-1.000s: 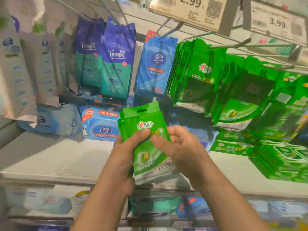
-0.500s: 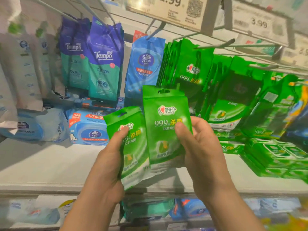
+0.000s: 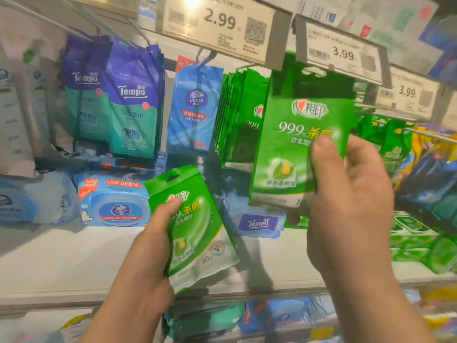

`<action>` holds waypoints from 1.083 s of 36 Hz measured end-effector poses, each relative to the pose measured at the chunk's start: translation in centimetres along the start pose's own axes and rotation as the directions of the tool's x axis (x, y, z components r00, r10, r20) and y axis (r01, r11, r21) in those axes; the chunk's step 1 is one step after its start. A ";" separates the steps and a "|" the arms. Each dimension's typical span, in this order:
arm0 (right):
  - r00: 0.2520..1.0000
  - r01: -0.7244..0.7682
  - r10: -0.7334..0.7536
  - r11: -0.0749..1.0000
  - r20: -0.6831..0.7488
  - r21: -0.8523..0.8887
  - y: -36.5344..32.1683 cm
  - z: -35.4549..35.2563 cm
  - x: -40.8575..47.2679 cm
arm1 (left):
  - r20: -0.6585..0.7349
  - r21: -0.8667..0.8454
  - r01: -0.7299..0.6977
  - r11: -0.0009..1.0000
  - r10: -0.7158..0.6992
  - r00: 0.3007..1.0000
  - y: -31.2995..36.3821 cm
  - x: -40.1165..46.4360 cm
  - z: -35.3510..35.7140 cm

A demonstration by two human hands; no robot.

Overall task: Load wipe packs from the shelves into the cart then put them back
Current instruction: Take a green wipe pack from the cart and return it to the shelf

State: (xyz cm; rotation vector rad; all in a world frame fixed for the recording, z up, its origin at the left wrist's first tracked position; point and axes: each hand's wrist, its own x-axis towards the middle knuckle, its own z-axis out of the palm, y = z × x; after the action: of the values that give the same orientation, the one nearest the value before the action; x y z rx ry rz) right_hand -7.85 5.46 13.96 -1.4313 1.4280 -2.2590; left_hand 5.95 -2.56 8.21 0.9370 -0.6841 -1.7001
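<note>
My right hand [image 3: 346, 206] grips a green wipe pack [image 3: 296, 134] by its lower right part, thumb on its front. The pack is held upright and high, its punched top just under the 3.99 price tag [image 3: 343, 55]. Lower down, my left hand [image 3: 153, 246] holds a second green wipe pack [image 3: 197, 231], tilted, over the white shelf [image 3: 61, 263]. A row of the same green packs [image 3: 237, 120] hangs on a peg just left of the raised one. No cart is in view.
Purple Tempo packs [image 3: 131, 100] and a blue Vinda pack [image 3: 193, 110] hang at the left. Blue Vinda boxes [image 3: 116, 201] and a Tempo pack [image 3: 257, 224] lie on the shelf. Green packs [image 3: 415, 243] are stacked at the right. Metal pegs [image 3: 425, 133] stick out toward me.
The two green packs, held together a second ago, have been parted. My right hand has lifted one pack up and right toward the pegs; my left hand keeps the other one low.
</note>
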 end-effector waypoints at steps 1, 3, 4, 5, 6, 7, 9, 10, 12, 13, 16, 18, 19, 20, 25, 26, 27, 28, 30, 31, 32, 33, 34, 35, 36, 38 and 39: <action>1.000 -0.031 0.031 0.999 -0.003 0.014 0.2 0.1 0.1 | -0.002 -0.009 0.006 1.000 -0.006 1.000 0.0 0.1 0.0; 0.995 -0.094 0.095 0.993 -0.015 0.065 0.6 0.1 0.2 | -0.009 -0.008 0.022 1.000 -0.022 1.000 0.0 0.2 0.0; 0.993 -0.112 0.114 0.991 -0.018 0.070 0.8 0.1 0.2 | -0.024 0.005 0.031 1.000 -0.031 0.999 0.3 0.1 0.1; 0.992 -0.121 0.123 0.991 -0.021 0.059 0.9 0.1 0.2 | -0.033 0.024 0.028 0.999 -0.028 0.999 0.4 0.3 0.0; 0.992 -0.126 0.127 0.991 -0.027 0.043 1.1 0.2 0.1 | -0.043 0.042 0.038 0.998 -0.036 0.998 0.5 0.7 0.0; 0.991 -0.132 0.134 0.991 -0.031 0.036 1.2 0.2 0.0 | -0.035 0.062 0.045 0.997 -0.043 0.998 0.6 0.8 0.0; 0.985 -0.166 0.168 0.984 -0.025 0.062 1.7 0.4 -0.3 | -0.046 0.114 0.024 0.993 -0.019 0.999 0.8 1.3 -0.4; 0.981 -0.192 0.193 0.979 -0.017 0.076 2.0 0.5 -0.5 | -0.072 0.125 0.013 0.992 -0.004 0.997 0.9 1.4 -0.5; 0.964 -0.261 0.264 0.961 -0.020 0.095 2.6 0.8 -0.9 | -0.082 0.139 0.018 0.990 -0.007 0.997 1.3 1.7 -0.5; 0.949 -0.309 0.313 0.943 -0.022 0.121 2.9 1.0 -1.1 | -0.059 0.165 0.016 0.986 -0.006 0.998 1.4 1.4 -0.4; 0.892 -0.439 0.451 0.865 0.007 0.242 3.4 1.7 -1.4 | -0.036 0.235 0.038 0.971 -0.030 0.999 1.8 1.6 -0.8; 0.863 -0.492 0.505 0.826 0.025 0.275 3.6 2.3 -1.3 | 0.031 0.272 0.035 0.962 -0.045 0.999 1.6 1.8 -1.2; 0.851 -0.509 0.525 0.810 0.027 0.291 3.7 2.6 -1.1 | 0.019 0.329 0.030 0.944 -0.039 0.999 1.6 1.3 -1.0; 0.841 -0.522 0.540 0.797 0.028 0.304 3.7 3.0 -0.9 | -0.032 0.343 0.016 0.939 -0.005 0.999 1.4 1.8 -1.0; 0.777 -0.592 0.629 0.729 0.005 0.343 4.0 4.9 0.5 | -0.085 0.240 0.045 0.970 -0.026 0.996 1.0 1.6 -0.7; 0.769 -0.602 0.639 0.721 0.007 0.345 4.1 5.1 0.7 | -0.060 0.214 0.041 0.976 -0.028 0.998 0.8 1.6 -0.8; 0.766 -0.605 0.643 0.715 0.011 0.351 4.2 5.3 1.0 | -0.045 0.190 0.038 0.981 -0.030 0.999 0.6 1.6 -1.1; 0.765 -0.606 0.644 0.710 0.017 0.359 4.2 5.4 1.2 | -0.041 0.184 0.031 0.982 -0.024 0.999 0.5 1.4 -1.1; 0.756 -0.617 0.654 0.696 0.031 0.368 4.3 5.7 1.4 | -0.041 0.157 0.018 0.987 -0.012 0.999 0.3 1.3 -1.5; 0.751 -0.625 0.660 0.691 0.037 0.363 4.5 5.8 1.5 | -0.029 0.136 0.014 0.991 -0.010 1.000 0.1 1.3 -1.7; 0.746 -0.633 0.665 0.688 0.041 0.356 4.6 5.8 1.6 | -0.021 0.128 0.016 0.992 -0.014 1.000 0.2 1.0 -1.7; 0.740 -0.641 0.671 0.683 0.046 0.351 4.6 5.9 1.6 | -0.019 0.109 0.017 0.994 -0.015 1.000 0.2 1.0 -1.8; 0.732 -0.652 0.679 0.676 0.052 0.343 4.7 5.9 1.6 | -0.012 0.087 0.019 0.996 -0.018 1.000 0.2 1.1 -1.9; 0.720 -0.666 0.691 0.666 0.058 0.336 4.8 5.9 1.5 | -0.011 0.085 0.014 0.996 -0.013 1.000 0.2 1.4 -2.1; 0.707 -0.682 0.705 0.654 0.063 0.329 4.9 5.8 1.4 | -0.021 0.105 0.017 0.994 -0.015 1.000 0.3 1.5 -2.1; 0.677 -0.712 0.731 0.620 0.089 0.330 4.8 5.7 0.8 | -0.025 0.154 -0.030 0.988 0.035 0.999 0.1 1.8 -2.8; 0.664 -0.726 0.740 0.601 0.112 0.333 4.8 5.6 0.4 | -0.023 0.154 -0.039 0.987 0.043 0.999 0.0 2.0 -3.1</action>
State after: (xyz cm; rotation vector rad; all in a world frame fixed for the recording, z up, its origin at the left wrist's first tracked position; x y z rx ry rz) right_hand -5.55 -1.06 11.22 -0.5124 1.2055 -1.8360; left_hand 8.24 -4.46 6.00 1.0434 -0.8205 -1.6133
